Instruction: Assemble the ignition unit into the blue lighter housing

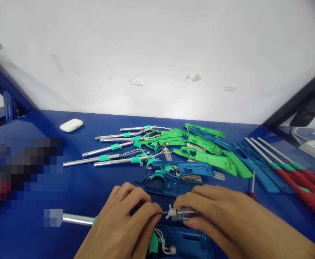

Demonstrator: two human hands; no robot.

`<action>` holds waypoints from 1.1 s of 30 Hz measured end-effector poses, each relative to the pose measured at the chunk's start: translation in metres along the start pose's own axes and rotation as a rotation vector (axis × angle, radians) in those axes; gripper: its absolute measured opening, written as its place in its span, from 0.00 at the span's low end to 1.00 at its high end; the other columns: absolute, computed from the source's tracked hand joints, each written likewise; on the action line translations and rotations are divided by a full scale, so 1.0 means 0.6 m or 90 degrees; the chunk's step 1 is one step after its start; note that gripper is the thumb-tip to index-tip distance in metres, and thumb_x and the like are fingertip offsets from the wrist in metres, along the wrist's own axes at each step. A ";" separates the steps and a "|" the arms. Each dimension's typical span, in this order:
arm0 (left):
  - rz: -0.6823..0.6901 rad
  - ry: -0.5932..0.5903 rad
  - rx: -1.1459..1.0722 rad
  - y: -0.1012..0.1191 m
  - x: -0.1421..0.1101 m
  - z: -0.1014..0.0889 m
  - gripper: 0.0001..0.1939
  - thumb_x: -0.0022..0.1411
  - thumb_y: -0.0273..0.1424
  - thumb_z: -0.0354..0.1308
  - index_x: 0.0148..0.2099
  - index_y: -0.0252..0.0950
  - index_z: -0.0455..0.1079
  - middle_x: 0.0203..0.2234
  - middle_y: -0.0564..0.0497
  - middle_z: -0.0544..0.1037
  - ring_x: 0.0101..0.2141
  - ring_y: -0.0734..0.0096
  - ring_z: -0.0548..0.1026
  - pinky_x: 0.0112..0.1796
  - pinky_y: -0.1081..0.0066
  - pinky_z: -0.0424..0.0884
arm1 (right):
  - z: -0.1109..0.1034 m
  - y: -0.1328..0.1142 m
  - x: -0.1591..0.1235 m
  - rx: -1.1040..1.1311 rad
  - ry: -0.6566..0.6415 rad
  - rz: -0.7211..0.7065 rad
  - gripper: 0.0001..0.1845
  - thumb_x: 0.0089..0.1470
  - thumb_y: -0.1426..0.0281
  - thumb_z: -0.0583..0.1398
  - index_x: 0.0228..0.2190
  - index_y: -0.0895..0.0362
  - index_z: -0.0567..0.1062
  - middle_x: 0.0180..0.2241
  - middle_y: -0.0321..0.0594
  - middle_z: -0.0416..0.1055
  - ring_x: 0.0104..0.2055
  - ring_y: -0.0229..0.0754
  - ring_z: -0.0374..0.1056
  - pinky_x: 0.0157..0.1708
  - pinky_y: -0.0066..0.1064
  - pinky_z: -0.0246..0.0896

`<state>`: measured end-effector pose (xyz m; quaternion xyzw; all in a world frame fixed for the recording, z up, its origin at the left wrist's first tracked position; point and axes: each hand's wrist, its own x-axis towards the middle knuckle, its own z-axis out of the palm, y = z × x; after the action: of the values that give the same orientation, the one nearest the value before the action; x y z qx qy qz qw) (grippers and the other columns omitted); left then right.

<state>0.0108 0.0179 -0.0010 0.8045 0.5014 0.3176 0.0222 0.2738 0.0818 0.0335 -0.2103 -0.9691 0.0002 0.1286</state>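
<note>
- The blue table (38, 122) reaches back to a white wall (157, 43); its far edge runs just behind the white earbud case (71, 125).
- The free surface is mostly on the left, between the earbud case and the left hand (125, 223), although a blurred patch covers part of that side.
- On the right, the room is narrow: red-handled tools (303, 183) with silver tubes lie near the right hand (227, 219), and a small red screwdriver (252, 187) stands just beyond its knuckles.
- Directly in front of both hands lies a blue casing half (179, 172), almost touching the fingertips; behind it is a pile of green casing halves (200, 147) and silver tubes with teal collars (106, 158).
- The right hand closes thumb and fingers around a small clear part (180, 213), which sits between the two hands, just above a blue casing (184, 244) at the bottom edge.
- The left hand is curled, and its fingertips pinch at the white tip of the clear part, where thin white wires (161, 237) go down into the blue casing.
- A silver tube (76, 219) goes out to the left from under the left hand, along the table.
</note>
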 end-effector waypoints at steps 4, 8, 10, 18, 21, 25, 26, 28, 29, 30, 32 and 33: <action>0.002 -0.007 0.005 0.000 -0.004 -0.002 0.10 0.70 0.24 0.54 0.45 0.43 0.73 0.35 0.53 0.77 0.35 0.68 0.71 0.36 0.69 0.71 | 0.012 0.002 0.004 -0.002 -0.004 0.035 0.24 0.64 0.74 0.54 0.53 0.39 0.79 0.48 0.31 0.83 0.46 0.45 0.82 0.44 0.31 0.78; -0.004 -0.017 0.013 0.001 -0.003 -0.001 0.10 0.69 0.23 0.54 0.45 0.43 0.73 0.36 0.53 0.77 0.35 0.68 0.70 0.37 0.69 0.71 | 0.014 0.001 0.003 0.009 -0.016 0.043 0.26 0.64 0.76 0.54 0.54 0.38 0.78 0.49 0.30 0.82 0.47 0.45 0.81 0.45 0.31 0.78; -0.006 -0.010 0.009 0.003 -0.002 -0.001 0.09 0.69 0.23 0.55 0.45 0.43 0.73 0.35 0.54 0.77 0.35 0.68 0.70 0.37 0.69 0.71 | 0.011 0.001 0.002 0.017 -0.023 0.036 0.24 0.63 0.75 0.56 0.54 0.39 0.79 0.50 0.30 0.82 0.48 0.45 0.81 0.47 0.31 0.78; -0.002 0.018 -0.012 0.009 -0.007 0.004 0.10 0.75 0.27 0.50 0.40 0.42 0.70 0.34 0.59 0.77 0.34 0.71 0.71 0.39 0.71 0.72 | 0.014 0.007 0.009 0.039 -0.041 0.032 0.24 0.61 0.75 0.60 0.53 0.39 0.79 0.50 0.28 0.82 0.49 0.44 0.80 0.49 0.30 0.77; 0.012 0.027 0.001 0.011 -0.005 0.006 0.11 0.76 0.28 0.49 0.40 0.42 0.69 0.33 0.59 0.77 0.34 0.71 0.71 0.38 0.71 0.72 | 0.020 0.008 0.011 0.042 -0.040 0.043 0.26 0.61 0.77 0.59 0.54 0.39 0.78 0.50 0.28 0.82 0.50 0.44 0.80 0.49 0.31 0.76; 0.022 0.024 0.026 0.013 0.000 0.001 0.11 0.77 0.29 0.48 0.40 0.42 0.68 0.33 0.58 0.77 0.33 0.69 0.71 0.38 0.69 0.73 | 0.017 0.007 0.007 0.059 -0.042 0.033 0.25 0.60 0.75 0.60 0.53 0.39 0.79 0.50 0.29 0.82 0.49 0.45 0.80 0.49 0.31 0.76; 0.027 0.028 0.031 0.014 0.000 0.000 0.12 0.77 0.29 0.47 0.40 0.42 0.68 0.33 0.57 0.77 0.32 0.69 0.71 0.38 0.69 0.73 | 0.015 0.007 0.006 0.064 -0.043 0.029 0.24 0.60 0.75 0.60 0.52 0.39 0.80 0.49 0.29 0.82 0.49 0.45 0.80 0.49 0.31 0.76; 0.032 0.029 0.037 0.014 0.001 -0.001 0.12 0.77 0.28 0.46 0.39 0.41 0.68 0.32 0.57 0.77 0.32 0.69 0.71 0.37 0.68 0.73 | 0.011 0.007 0.009 0.074 -0.045 0.027 0.23 0.61 0.74 0.60 0.52 0.39 0.80 0.49 0.29 0.82 0.48 0.44 0.81 0.49 0.30 0.76; 0.035 0.036 0.039 0.014 0.000 0.000 0.13 0.77 0.28 0.46 0.39 0.41 0.67 0.32 0.57 0.77 0.32 0.68 0.70 0.36 0.68 0.73 | 0.010 0.007 0.011 0.079 -0.046 0.027 0.23 0.61 0.74 0.59 0.51 0.39 0.81 0.48 0.29 0.83 0.47 0.43 0.81 0.49 0.30 0.76; 0.036 0.032 0.038 0.015 0.000 0.001 0.12 0.77 0.28 0.46 0.40 0.41 0.68 0.32 0.57 0.77 0.32 0.68 0.70 0.36 0.68 0.73 | 0.009 0.007 0.014 0.085 -0.049 0.026 0.22 0.62 0.74 0.59 0.51 0.39 0.81 0.47 0.29 0.83 0.47 0.43 0.81 0.49 0.30 0.76; 0.039 0.030 0.034 0.014 -0.001 0.005 0.12 0.77 0.27 0.46 0.40 0.41 0.68 0.32 0.57 0.77 0.32 0.68 0.70 0.35 0.68 0.73 | 0.007 0.006 0.021 0.095 -0.054 0.029 0.22 0.63 0.75 0.58 0.51 0.39 0.81 0.45 0.29 0.83 0.46 0.42 0.81 0.49 0.29 0.76; 0.040 0.026 0.032 0.013 -0.001 0.007 0.12 0.77 0.27 0.46 0.40 0.41 0.68 0.32 0.57 0.77 0.32 0.68 0.70 0.35 0.68 0.73 | 0.006 0.005 0.025 0.101 -0.058 0.029 0.22 0.63 0.75 0.58 0.50 0.40 0.81 0.44 0.29 0.83 0.46 0.42 0.81 0.49 0.30 0.75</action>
<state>0.0189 0.0146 -0.0018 0.8136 0.4838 0.3220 -0.0181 0.2611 0.0908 0.0333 -0.2211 -0.9659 0.0896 0.1006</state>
